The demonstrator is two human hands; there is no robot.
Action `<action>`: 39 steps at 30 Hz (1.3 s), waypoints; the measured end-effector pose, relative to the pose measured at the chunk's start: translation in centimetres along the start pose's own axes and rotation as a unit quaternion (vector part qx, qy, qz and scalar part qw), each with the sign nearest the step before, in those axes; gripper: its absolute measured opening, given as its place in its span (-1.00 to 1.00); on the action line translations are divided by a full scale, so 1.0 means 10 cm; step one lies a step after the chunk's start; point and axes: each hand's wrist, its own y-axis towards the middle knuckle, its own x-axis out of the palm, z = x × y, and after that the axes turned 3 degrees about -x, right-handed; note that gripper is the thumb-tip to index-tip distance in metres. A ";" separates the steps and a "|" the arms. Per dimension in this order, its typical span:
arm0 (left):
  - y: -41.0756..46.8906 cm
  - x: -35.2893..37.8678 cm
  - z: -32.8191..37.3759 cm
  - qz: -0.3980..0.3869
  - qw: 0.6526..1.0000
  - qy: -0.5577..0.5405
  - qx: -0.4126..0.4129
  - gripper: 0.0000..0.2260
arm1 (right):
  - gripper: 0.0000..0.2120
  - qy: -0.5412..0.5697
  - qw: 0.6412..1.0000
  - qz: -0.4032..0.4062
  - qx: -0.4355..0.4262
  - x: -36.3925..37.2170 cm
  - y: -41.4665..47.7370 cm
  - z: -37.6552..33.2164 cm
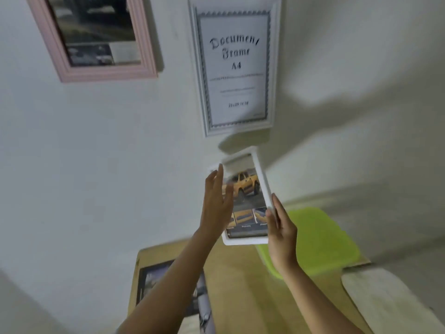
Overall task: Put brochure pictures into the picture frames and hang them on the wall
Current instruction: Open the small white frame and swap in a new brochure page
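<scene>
Person's left hand (pixel 216 201) is reaching up with its fingers straight and flat, lying against the left edge of the small white frame (pixel 263 186), not gripping anything. The right hand (pixel 280 235) is doing the holding, fingers curling around the frame's lower right edge, thumb on the front. The frame is being held up tilted, close to the wall (pixel 120 153), carrying a brochure picture (pixel 245 186) of a yellow car. On the wall, the pink frame (pixel 108 73) is showing a dark picture, and the document frame (pixel 238 129), just above the held one, is showing a paper insert. Bare wall is sitting below the pink one. On the bench (pixel 236 285), a dark brochure (pixel 151 280) is lying left, a green plastic thing (pixel 320 237) right.
</scene>
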 end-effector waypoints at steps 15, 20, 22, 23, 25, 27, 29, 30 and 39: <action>-0.72 -0.02 -0.72 -0.023 0.974 -0.053 -0.217 -0.35 | -0.59 -0.206 0.953 -0.196 -0.105 0.27 -1.16 0.27; -0.71 -0.13 -0.74 0.033 0.974 -0.049 -0.218 -0.48 | -0.59 -0.220 0.946 -0.211 -0.113 0.45 -1.17 0.23; -0.71 -0.17 -0.76 0.059 0.969 -0.066 -0.231 -0.51 | -0.60 -0.204 0.949 -0.214 -0.111 0.49 -1.19 0.19; -0.72 -0.20 -0.79 0.072 0.965 -0.077 -0.240 -0.53 | -0.61 -0.190 0.951 -0.220 -0.108 0.52 -1.21 0.16; -0.73 -0.26 -0.84 0.095 0.957 -0.096 -0.255 -0.58 | -0.64 -0.164 0.952 -0.237 -0.101 0.57 -1.27 0.12; -0.75 -0.32 -0.87 0.115 0.952 -0.110 -0.261 -0.61 | -0.64 -0.147 0.952 -0.254 -0.088 0.60 -1.33 0.11; -0.79 -0.39 -0.96 0.122 0.944 -0.138 -0.272 -0.65 | -0.65 -0.121 0.951 -0.276 -0.069 0.59 -1.38 0.10; -0.81 -0.43 -1.00 0.125 0.940 -0.158 -0.276 -0.70 | -0.68 -0.109 0.951 -0.285 -0.061 0.58 -1.39 0.11; -1.33 -0.75 -1.31 0.047 0.894 -0.296 -0.334 -0.73 | -0.66 -0.162 0.931 -0.203 0.256 0.32 -1.30 0.59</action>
